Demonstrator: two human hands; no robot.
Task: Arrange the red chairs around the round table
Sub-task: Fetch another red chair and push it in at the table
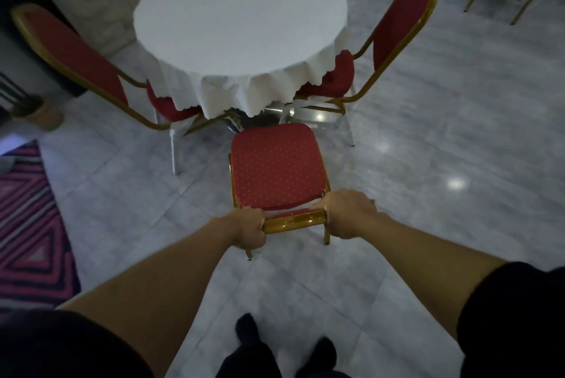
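the round table (238, 19) stood at 12 o'clock under a white cloth, with one red chair tucked in at 9 o'clock (76, 56) and one at 3 o'clock (400, 19). the near chair (276, 168) sat at 6 o'clock, seat front close to the cloth's hem. left hand (249, 232) and right hand (348, 214) each clenched the gold top rail (293, 220). recommended procedure: push evenly through both hands, keeping the seat centred between the neighbouring chairs' legs.

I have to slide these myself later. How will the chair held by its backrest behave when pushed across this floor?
The chair probably slides easily: the tile floor looks glossy. Its gold metal frame looks rigid, so it should move as one piece. Both hands, left hand and right hand, grip the top rail, high up, so a caught leg could tip it forward.
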